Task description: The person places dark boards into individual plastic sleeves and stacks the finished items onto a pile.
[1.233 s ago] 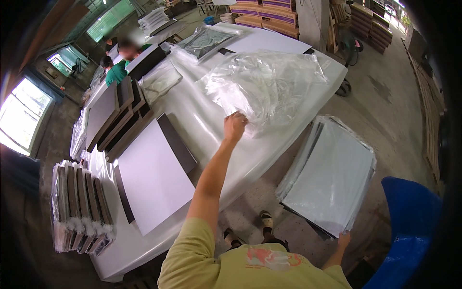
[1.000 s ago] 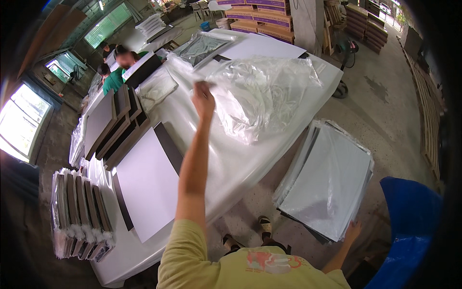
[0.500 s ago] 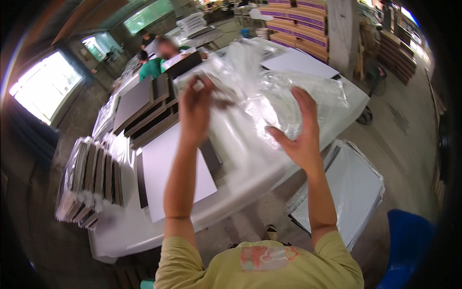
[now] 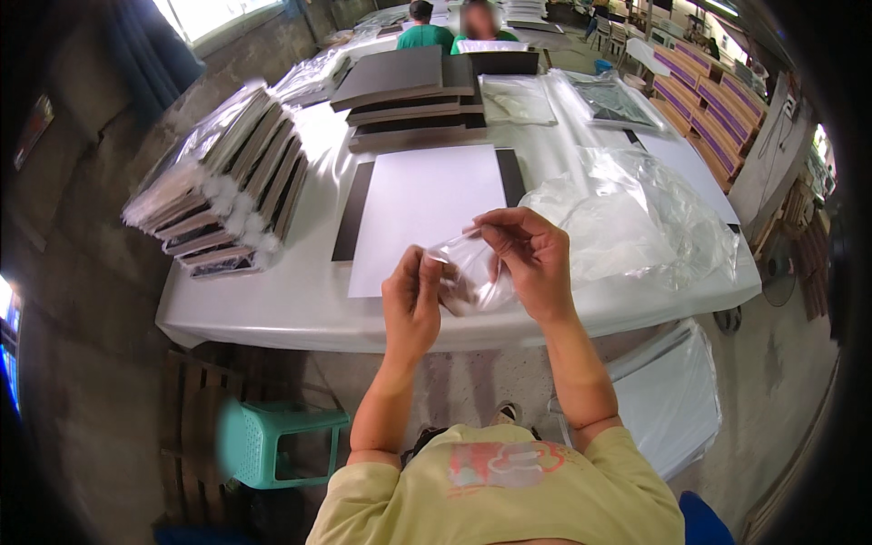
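Clear film (image 4: 474,265) partly hidden by fingers (image 4: 514,245), co-worker's head (image 4: 478,20) blurred, blue object (image 4: 705,521) cut off below

no legible text, shirt print (image 4: 504,463) unreadable

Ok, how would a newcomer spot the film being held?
Start at the white table. By its near edge, the left hand and right hand hold the clear film. Unlike the plastic heap to its right, it's smaller and held up.
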`<state>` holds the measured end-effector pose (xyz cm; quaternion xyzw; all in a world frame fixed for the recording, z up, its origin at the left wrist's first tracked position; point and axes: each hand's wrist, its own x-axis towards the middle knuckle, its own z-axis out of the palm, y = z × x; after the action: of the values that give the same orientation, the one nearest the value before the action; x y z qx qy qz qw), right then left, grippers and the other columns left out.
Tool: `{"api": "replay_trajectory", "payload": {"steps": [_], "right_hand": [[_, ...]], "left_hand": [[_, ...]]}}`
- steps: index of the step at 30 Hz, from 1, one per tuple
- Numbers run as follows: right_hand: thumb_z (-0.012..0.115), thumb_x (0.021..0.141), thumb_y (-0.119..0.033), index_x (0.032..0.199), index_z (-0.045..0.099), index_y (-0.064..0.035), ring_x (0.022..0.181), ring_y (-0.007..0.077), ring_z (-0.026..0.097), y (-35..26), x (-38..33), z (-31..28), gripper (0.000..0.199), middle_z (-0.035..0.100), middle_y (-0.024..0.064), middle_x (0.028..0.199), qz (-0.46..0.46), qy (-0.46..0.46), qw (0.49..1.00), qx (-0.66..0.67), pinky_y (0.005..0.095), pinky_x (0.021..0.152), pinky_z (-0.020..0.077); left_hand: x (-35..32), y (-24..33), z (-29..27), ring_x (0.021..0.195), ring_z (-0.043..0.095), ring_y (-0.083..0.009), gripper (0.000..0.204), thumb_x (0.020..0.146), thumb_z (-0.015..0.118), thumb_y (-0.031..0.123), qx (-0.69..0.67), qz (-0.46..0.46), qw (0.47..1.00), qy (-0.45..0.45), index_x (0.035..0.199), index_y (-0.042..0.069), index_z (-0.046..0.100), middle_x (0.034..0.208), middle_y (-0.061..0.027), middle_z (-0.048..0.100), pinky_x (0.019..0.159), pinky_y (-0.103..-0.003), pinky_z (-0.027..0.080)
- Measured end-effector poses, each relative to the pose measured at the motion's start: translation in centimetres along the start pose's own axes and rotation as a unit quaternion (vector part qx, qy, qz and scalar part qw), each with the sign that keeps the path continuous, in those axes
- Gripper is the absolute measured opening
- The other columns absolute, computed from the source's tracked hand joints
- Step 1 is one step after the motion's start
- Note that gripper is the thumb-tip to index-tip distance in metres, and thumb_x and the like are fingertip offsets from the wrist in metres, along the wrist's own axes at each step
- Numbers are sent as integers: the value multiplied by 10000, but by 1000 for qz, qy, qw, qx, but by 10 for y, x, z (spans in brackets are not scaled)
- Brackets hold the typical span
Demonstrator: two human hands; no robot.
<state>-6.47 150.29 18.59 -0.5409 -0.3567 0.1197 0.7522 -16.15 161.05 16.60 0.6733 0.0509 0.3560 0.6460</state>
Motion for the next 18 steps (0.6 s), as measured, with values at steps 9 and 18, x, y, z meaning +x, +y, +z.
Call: {"api": "replay_trajectory", "payload": {"steps": [9,18], "right_hand": [[654,717,-1,822,618,22,717,100,602,41,-45,116,113,648,78,776,2,4,1000,-13,209,645,486],[629,756,-58,872,633,-34,616,70,586,41,-86,159,119,644,54,735,-82,55,980,-174,183,504,417]], "left_hand": [[-52,-1,-97,690,528,-80,393,743,677,206,-81,-66,994,39,1050,-8,556,789,-21,599,583,-198,413],[-75,-5,-139,615,512,-95,140,738,669,120,-144,-89,985,45,782,-8,633,771,-22,570,500,-217,370]]}}
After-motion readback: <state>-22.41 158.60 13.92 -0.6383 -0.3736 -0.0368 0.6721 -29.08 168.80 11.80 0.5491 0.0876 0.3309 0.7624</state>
